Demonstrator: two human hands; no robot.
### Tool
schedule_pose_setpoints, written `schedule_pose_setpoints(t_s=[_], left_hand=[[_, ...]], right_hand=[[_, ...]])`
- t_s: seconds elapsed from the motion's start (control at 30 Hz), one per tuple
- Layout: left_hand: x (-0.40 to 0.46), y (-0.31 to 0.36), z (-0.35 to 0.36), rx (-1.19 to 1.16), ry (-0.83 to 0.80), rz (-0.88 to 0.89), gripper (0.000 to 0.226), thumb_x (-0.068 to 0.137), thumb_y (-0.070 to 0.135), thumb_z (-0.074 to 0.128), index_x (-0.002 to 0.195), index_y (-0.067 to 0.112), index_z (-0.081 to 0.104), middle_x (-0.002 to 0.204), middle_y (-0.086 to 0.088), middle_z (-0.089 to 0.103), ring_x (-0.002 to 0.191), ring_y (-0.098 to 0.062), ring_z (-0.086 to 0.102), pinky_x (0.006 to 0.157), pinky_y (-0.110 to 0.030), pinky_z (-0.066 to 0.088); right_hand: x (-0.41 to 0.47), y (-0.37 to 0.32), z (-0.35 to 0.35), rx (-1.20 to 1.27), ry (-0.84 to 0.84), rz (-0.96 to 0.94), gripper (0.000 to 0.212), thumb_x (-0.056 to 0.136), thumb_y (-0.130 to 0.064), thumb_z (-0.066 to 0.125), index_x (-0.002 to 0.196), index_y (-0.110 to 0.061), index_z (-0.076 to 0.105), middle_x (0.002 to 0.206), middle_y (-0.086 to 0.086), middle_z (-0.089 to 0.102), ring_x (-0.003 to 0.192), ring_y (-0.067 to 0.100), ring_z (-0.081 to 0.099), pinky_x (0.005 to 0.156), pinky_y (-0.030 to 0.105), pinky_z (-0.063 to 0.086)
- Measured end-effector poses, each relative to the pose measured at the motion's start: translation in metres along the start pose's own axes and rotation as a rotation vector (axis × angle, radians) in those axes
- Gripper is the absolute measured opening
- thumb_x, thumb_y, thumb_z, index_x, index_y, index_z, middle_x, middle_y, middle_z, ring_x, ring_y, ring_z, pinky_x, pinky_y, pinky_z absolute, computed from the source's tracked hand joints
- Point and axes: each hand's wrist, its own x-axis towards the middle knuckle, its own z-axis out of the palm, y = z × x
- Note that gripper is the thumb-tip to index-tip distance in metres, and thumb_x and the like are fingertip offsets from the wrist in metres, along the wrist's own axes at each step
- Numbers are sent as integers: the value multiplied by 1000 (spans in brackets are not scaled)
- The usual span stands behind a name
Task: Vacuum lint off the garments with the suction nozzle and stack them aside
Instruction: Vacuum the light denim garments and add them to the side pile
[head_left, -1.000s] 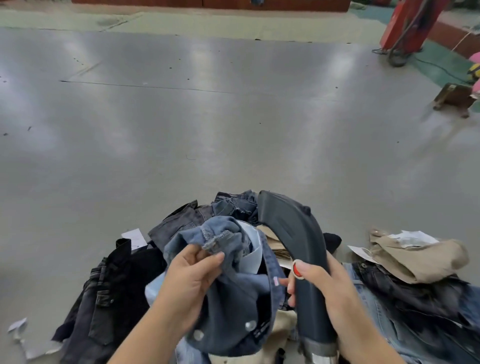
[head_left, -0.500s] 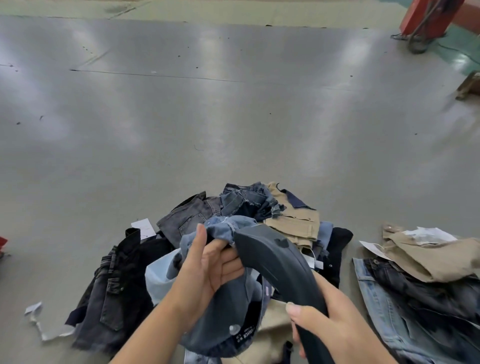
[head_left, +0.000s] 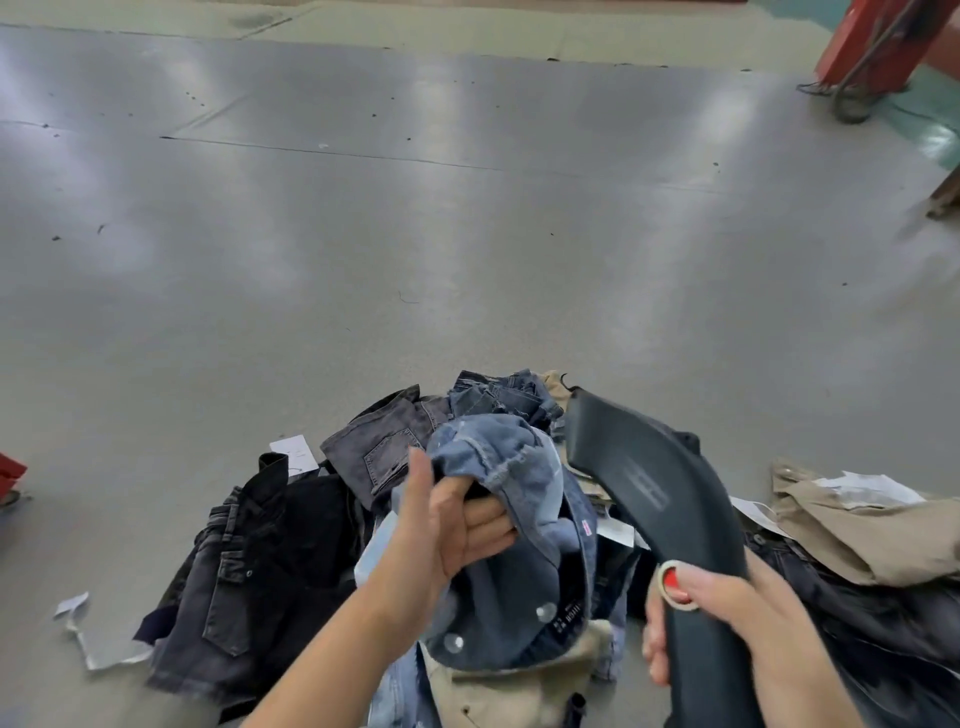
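Holding: the left hand (head_left: 457, 525) has its fingers curled into a bunched blue denim garment (head_left: 519, 530), thumb sticking up, and lifts it clear above the heap.
Right hand: the right hand (head_left: 727, 618) is wrapped round the lower part of the suction nozzle (head_left: 660, 499), thumb laid over its red button (head_left: 674, 578), fingers closed behind the body.
Nozzle axis: the long dark curved body runs from bottom right, near the person, up and away to the left; its open mouth points away from the person, toward the far floor.
Nozzle position: it is held in the air just to the right of the lifted denim; I cannot tell whether the two touch.
Denim garment: it hangs crumpled from the left hand, frayed pale edge at the top, dark inner waistband with metal studs at the bottom.
Heap: the pile of garments (head_left: 291, 561) lies on the grey floor (head_left: 467, 234) under both hands, black and charcoal pieces to the left, grey jeans behind, a tan piece at the near edge.
Side stack: the stack (head_left: 857, 551) sits to the right of the nozzle, a khaki garment with a white paper tag on top of dark and blue denim.
Scraps: a white paper scrap (head_left: 88, 631) lies on the floor left of the heap, another pokes out behind it.
Far right: a red post (head_left: 872, 41) stands at the top corner, well apart from the clothes.
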Motion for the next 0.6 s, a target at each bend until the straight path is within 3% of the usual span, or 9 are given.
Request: schedule_pose_setpoints(t_s=[0.13,0.2,0.3,0.4,0.5,0.6], left_hand=[[1,-8,6,115,6,-7,94,76,76,14,145,15,33,135,-8,58,126,-20,54,106,-29,42],[-1,-9,6,154,-12,18,104,69,90,24,142,16,39,132,-1,61,125,-15,55,108,-31,41],[-4,-12,5,163,-51,22,115,57,97,35,143,20,38,136,2,58,127,-15,53,113,-38,34],[-3,-15,3,149,-71,51,110,61,96,31,145,25,33,139,2,55,130,-16,50,114,-38,33],[-3,-15,4,137,-95,55,101,66,94,29,144,30,32,139,4,55,130,-17,50,113,-33,35],[-2,-16,9,107,-89,36,105,64,94,32,141,24,40,136,0,58,127,-20,53,109,-35,40]], right_hand=[[-1,6,7,-119,-175,105,46,40,-34,73,86,-28,74,58,18,62,47,25,59,44,26,46],[-2,10,12,-144,-191,113,46,42,-37,71,89,-36,72,58,16,61,48,24,58,45,25,45],[2,8,9,-134,-79,122,30,46,-35,72,71,-20,69,55,22,55,42,29,53,41,30,43],[7,1,-4,-113,41,104,29,52,-20,74,68,-3,57,55,25,54,41,31,51,39,31,43],[3,-1,-3,-107,-41,119,26,48,-30,73,61,-10,61,55,26,54,41,30,51,40,31,43],[-3,8,8,-164,-149,162,35,44,-38,72,75,-21,70,56,24,56,43,28,53,43,29,43]])
